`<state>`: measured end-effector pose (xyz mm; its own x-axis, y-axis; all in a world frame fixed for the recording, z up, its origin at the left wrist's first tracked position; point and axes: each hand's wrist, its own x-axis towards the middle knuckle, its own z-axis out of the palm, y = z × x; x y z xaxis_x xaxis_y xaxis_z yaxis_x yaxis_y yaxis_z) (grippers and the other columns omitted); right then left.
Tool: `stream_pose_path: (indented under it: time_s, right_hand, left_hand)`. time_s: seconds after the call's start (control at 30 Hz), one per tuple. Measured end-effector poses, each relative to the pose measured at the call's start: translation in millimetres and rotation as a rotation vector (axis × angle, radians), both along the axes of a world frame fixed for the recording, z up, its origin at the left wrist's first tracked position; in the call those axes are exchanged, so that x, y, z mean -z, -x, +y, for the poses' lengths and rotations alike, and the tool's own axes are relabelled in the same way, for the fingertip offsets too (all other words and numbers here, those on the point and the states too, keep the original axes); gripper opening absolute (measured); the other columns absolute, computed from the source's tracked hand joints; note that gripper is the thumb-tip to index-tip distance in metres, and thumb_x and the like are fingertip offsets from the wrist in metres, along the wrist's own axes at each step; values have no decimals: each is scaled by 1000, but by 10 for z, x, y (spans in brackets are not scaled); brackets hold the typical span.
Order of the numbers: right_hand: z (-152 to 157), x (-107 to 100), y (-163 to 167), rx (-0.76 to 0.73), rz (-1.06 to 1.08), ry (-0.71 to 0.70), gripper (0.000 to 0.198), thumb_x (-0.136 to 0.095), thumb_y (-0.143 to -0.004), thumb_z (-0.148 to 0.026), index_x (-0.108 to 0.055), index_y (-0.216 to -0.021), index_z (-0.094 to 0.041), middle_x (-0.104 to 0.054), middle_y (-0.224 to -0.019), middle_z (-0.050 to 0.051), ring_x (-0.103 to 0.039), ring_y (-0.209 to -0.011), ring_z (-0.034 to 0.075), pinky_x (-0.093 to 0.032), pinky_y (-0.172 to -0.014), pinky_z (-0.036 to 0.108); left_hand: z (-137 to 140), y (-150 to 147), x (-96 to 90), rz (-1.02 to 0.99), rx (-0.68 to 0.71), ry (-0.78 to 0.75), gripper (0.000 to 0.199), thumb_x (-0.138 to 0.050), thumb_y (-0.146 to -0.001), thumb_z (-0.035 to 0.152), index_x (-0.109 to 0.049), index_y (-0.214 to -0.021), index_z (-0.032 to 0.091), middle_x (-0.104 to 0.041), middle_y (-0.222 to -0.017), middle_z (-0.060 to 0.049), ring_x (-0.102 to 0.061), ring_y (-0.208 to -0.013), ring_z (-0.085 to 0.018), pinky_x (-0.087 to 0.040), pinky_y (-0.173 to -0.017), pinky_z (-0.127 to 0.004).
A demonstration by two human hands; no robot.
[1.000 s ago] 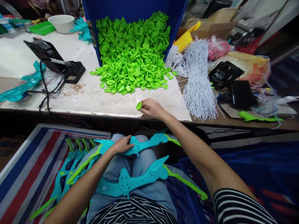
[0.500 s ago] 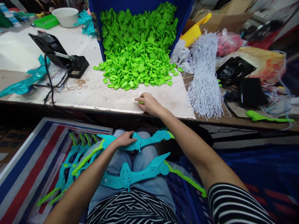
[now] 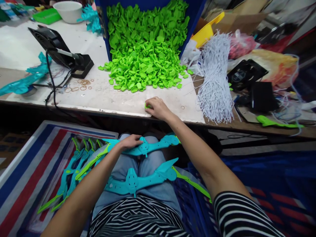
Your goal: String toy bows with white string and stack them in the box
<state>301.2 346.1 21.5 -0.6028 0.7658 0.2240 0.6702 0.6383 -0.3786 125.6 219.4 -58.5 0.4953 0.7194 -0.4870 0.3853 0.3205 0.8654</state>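
At the near edge, a black-and-white top (image 3: 135, 219) is worn, its front patterned with angled stripes. On the right, its short sleeve (image 3: 239, 214) is ringed with bands. The legs are covered by pale blue denim (image 3: 150, 164); left hand (image 3: 130, 141) and right hand (image 3: 158, 108) are bare.

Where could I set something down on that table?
A bare strip of the white sheet runs along the front edge, between the rubber bands and the right hand. Another patch lies between the black stand and the blue box. Crowded: the green pile, and rightward from the white string bundle past the black fan.
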Motion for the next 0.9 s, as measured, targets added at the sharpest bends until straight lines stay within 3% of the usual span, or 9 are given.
stream_pose_path:
  time_s: [0.07, 0.17, 0.3, 0.4, 0.5, 0.6, 0.77, 0.9]
  right_hand:
    - [-97, -42, 0, 9, 47, -16, 13, -59, -80, -23, -63, -91, -16, -66, -99, 11, -53, -97, 26, -39, -88, 40]
    - [-501, 17, -60, -14, 213, -31, 23, -58, -85, -31, -62, -104, -18, -66, -106, 10, -55, -98, 23, -43, -88, 38]
    - [-1240, 406, -203, -193, 192, 82, 25, -59, -86, -37, -65, -103, -19, -69, -104, 10, -59, -97, 22, -48, -84, 38]
    - [-1560, 755, -246, -183, 152, 97, 23, -59, -86, -34, -67, -101, -18, -69, -107, 11, -59, -103, 24, -49, -86, 41]
    - [-1595, 964, -215, -155, 195, 111, 24, -59, -86, -33, -68, -102, -18, -69, -110, 11, -59, -108, 24, -50, -91, 43]
    - [-1512, 1042, -165, -151, 241, 144, 24, -59, -86, -33, -69, -103, -19, -69, -111, 12, -59, -109, 23, -51, -92, 42]
    - [-1625, 980, -105, -1, 201, 180, 20, -64, -83, -30, -70, -99, -19, -65, -118, 14, -59, -111, 23, -48, -95, 43]
    - [-1637, 899, 7, 43, 165, 324, 15, -73, -75, -28, -71, -87, -20, -70, -106, 6, -64, -99, 17, -49, -87, 27]
  left_hand:
    - [9, 10, -4, -28, -31, 67, 19, -58, -71, 31, -62, -80, 14, -55, -67, 3, -46, -62, -11, -39, -62, -23]
    - [31, 24, 7, -50, -102, 149, 18, -60, -70, 26, -65, -81, 13, -58, -69, 2, -48, -63, -10, -40, -64, -23]
    - [58, 19, 29, -70, -136, 218, 22, -64, -69, 26, -69, -85, 12, -59, -66, 2, -47, -60, -10, -38, -61, -24]
    - [53, -12, 32, -72, -153, 276, 25, -65, -69, 25, -70, -89, 12, -61, -68, 1, -50, -63, -11, -40, -64, -25]
    - [37, -41, 24, -74, -183, 279, 25, -66, -69, 24, -71, -91, 12, -64, -70, 0, -51, -66, -11, -40, -65, -25]
    - [55, -40, -2, -61, -206, 279, 24, -66, -70, 27, -71, -89, 11, -65, -71, 0, -50, -64, -11, -38, -63, -24]
    - [-15, -46, -150, -30, -162, 253, 37, -68, -69, 43, -70, -88, 12, -64, -69, 0, -50, -61, -10, -39, -59, -23]
    - [-99, 44, -136, 45, -50, 202, 56, -75, -54, 61, -68, -89, 18, -70, -80, -2, -61, -72, -17, -49, -68, -28]
